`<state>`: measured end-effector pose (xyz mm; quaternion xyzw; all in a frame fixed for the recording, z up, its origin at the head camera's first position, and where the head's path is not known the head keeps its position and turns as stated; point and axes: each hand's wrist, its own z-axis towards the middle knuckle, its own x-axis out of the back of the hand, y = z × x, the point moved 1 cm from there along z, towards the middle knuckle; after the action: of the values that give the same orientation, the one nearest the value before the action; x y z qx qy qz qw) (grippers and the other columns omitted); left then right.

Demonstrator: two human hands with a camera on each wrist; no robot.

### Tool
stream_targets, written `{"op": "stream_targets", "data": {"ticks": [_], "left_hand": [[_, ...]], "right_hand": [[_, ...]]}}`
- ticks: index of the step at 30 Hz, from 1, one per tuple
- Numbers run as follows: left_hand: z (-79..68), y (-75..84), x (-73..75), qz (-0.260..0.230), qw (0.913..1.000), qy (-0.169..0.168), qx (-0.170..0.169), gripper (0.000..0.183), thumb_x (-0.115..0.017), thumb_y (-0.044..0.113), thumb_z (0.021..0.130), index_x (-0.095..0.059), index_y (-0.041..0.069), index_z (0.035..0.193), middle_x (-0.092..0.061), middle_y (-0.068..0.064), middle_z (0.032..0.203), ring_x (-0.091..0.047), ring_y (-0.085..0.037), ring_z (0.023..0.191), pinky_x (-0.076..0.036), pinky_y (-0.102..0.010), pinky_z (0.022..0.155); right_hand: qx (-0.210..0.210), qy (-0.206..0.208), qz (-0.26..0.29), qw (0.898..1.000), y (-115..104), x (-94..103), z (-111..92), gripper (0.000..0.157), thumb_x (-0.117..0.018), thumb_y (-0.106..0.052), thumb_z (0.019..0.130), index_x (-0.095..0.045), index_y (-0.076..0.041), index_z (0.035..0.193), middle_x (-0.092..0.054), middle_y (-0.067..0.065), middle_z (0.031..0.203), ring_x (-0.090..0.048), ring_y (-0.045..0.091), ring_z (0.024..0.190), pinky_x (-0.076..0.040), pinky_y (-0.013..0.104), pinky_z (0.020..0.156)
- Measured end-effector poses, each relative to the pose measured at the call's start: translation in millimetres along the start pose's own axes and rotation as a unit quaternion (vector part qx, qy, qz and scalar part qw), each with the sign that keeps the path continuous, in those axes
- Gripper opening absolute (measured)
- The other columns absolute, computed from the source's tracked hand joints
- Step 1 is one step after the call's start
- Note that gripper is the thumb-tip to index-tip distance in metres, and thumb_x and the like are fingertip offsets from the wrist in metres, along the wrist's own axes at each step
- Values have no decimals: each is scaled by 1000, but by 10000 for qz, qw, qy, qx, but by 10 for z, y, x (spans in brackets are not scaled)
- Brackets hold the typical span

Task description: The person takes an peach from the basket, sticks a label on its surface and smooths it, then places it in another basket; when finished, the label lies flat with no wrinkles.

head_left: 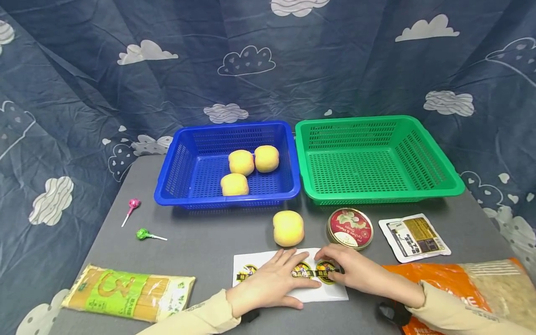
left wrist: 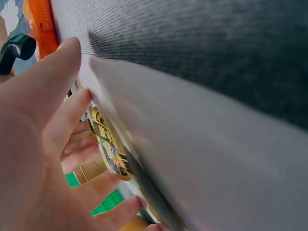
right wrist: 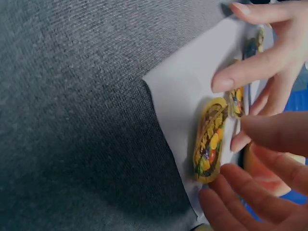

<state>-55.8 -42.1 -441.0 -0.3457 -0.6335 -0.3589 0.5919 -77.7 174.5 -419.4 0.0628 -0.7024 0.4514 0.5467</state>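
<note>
A white sheet of round black-and-gold stickers (head_left: 289, 294) lies on the grey table, each sticker printed with fruit and lettering. My left hand (head_left: 268, 279) rests flat across its middle, fingers spread, holding the sheet down. At the sheet's right end, my right hand (head_left: 358, 270) bends over the rightmost sticker (right wrist: 211, 139). Its fingertips touch that sticker's edge, while the thumb stands apart from them. A yellow peach-like fruit (head_left: 288, 228) sits just beyond the sheet. Behind the right hand is a round red candy tin (head_left: 350, 227).
A blue basket (head_left: 226, 201) with three similar fruits stands beside a green basket (head_left: 385, 193). Pink (head_left: 134, 204) and green (head_left: 142, 233) lollipops and a noodle pack (head_left: 130, 294) lie left. A white food pouch (head_left: 414, 237) and an orange bag (head_left: 456, 284) lie right.
</note>
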Motion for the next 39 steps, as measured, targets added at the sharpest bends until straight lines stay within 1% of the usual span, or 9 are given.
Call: {"op": "stream_targets", "data": {"ticks": [5,8,13,17,24,30,32,34,39], "left_hand": [[-20,-12,8,-172,9998,7,48,54,-51,58,79,-44,41,130,-27,-13,142,-27,-35,127,-26,-46,101],[-30,-15,6,-245,9997,11,55,54,-53,57,79,-45,40,130,-26,-13,143,-26,-35,128,-26,-46,101],[-33,-31,-7,-257,9997,29,39,55,-54,57,79,-45,39,130,-26,-14,143,-25,-33,129,-26,-47,100],[-34,-46,-16,-224,9996,153,-64,54,-54,57,79,-46,37,130,-28,-16,142,-23,-32,130,-24,-47,101],[-36,-63,-33,-76,9976,622,-294,52,-55,56,79,-52,33,126,-32,-18,139,-24,-31,129,-24,-43,103],[-87,-86,124,-549,9926,1019,-375,48,-53,52,83,-51,30,126,-36,-12,136,-29,-22,127,-29,-32,101],[-123,-127,222,-810,9882,1259,-318,44,-53,48,85,-52,29,124,-39,-8,133,-36,-18,122,-34,-28,97],[-150,-198,312,-1040,9798,1695,-224,38,-56,42,86,-55,26,121,-44,-4,127,-43,-14,115,-40,-25,90],[-156,-440,446,-1462,9440,2907,542,23,-64,20,84,-63,16,107,-51,2,107,-51,-9,97,-45,-24,78]], "right_hand": [[236,258,-587,9977,-6,-83,38,38,-69,5,64,-60,-13,97,-52,-4,91,-49,10,83,-45,32,72],[277,400,-604,9970,3,-117,62,33,-67,10,65,-58,-13,88,-50,-6,83,-47,7,77,-45,28,68],[284,424,-34,9987,-22,-13,110,29,-59,14,69,-55,-14,76,-50,-9,72,-44,3,66,-42,19,57],[186,593,592,9963,-52,182,220,27,-55,13,68,-57,-14,74,-53,-9,69,-46,2,62,-42,20,53],[-125,939,1315,9868,-69,394,536,19,-58,6,76,-61,-12,80,-58,-6,75,-52,8,69,-45,25,61],[-194,1080,1473,9830,-146,388,824,15,-58,4,79,-61,-11,82,-59,-3,78,-53,11,73,-46,28,65],[-138,1116,1396,9838,-167,378,904,16,-58,4,78,-61,-11,82,-59,-4,79,-53,11,73,-47,27,64],[-22,1171,1282,9848,-180,365,971,17,-57,5,77,-61,-11,82,-59,-3,79,-54,11,73,-47,26,63],[377,1315,909,9864,-173,314,1059,26,-52,11,69,-61,-9,83,-57,-1,80,-53,14,73,-46,24,64]]}}
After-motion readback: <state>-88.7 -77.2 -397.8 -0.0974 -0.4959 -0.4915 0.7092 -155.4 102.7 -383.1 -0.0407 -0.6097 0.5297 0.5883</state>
